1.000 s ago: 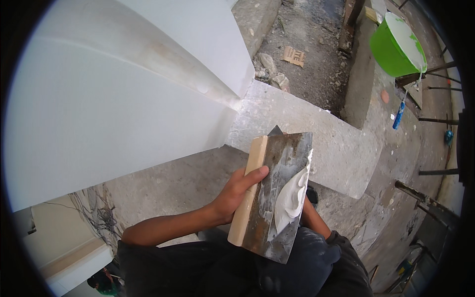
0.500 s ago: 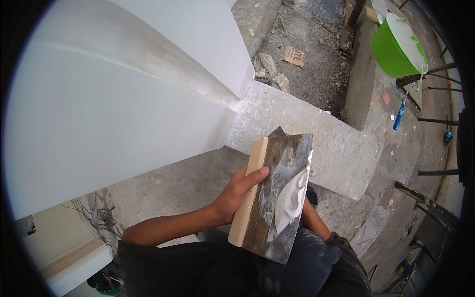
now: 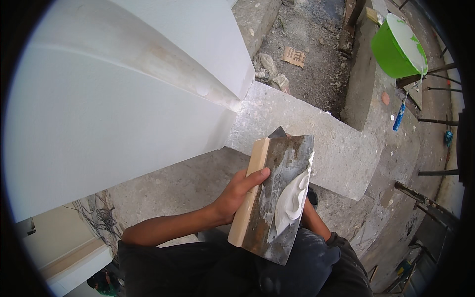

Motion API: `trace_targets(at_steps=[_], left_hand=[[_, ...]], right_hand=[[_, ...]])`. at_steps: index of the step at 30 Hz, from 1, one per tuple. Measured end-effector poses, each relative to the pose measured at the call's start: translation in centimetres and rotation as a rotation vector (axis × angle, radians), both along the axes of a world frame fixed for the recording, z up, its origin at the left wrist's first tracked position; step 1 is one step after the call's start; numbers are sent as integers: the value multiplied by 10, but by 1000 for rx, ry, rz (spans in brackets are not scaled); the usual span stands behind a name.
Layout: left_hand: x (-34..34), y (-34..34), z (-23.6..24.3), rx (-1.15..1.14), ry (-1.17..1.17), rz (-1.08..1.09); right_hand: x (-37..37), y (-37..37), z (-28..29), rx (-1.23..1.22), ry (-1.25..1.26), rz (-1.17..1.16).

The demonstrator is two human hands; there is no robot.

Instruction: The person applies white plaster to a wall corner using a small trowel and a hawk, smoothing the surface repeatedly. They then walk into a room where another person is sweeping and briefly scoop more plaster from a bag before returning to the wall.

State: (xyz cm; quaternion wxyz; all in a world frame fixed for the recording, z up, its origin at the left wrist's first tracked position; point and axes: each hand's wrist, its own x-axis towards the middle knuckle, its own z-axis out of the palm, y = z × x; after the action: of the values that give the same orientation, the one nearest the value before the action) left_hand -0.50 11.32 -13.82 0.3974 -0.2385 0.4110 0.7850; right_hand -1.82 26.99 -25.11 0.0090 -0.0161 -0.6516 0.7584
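My left hand (image 3: pixel 239 194) is closed round the wooden back of a wide steel filling blade (image 3: pixel 269 208), thumb lying over its face. White putty (image 3: pixel 293 202) sits in a thick heap along the blade's right edge, with thin grey smears beside it. Behind the blade my right forearm (image 3: pixel 316 221) comes up from below, and the right hand is hidden by the steel. A grey corner of a second metal blade (image 3: pixel 278 132) sticks out past the top of the wooden back; what holds it does not show.
A white wall (image 3: pixel 114 123) with a rounded inner corner fills the left. A green bucket (image 3: pixel 393 49) stands on a concrete ledge at upper right, near a blue-handled tool (image 3: pixel 399 117) and a paintbrush (image 3: pixel 372 15). Torn brown paper (image 3: pixel 293 57) lies on gravel. Metal bars (image 3: pixel 438 173) line the right.
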Motion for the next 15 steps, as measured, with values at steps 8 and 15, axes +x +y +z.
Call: trace_targets(at_steps=[8, 15], left_hand=[[0, 1, 3, 8, 0, 5], [1, 1, 6, 12, 13, -26]], right_hand=[[3, -1, -6, -33, -49, -4], [2, -2, 9, -334, -244, 7]])
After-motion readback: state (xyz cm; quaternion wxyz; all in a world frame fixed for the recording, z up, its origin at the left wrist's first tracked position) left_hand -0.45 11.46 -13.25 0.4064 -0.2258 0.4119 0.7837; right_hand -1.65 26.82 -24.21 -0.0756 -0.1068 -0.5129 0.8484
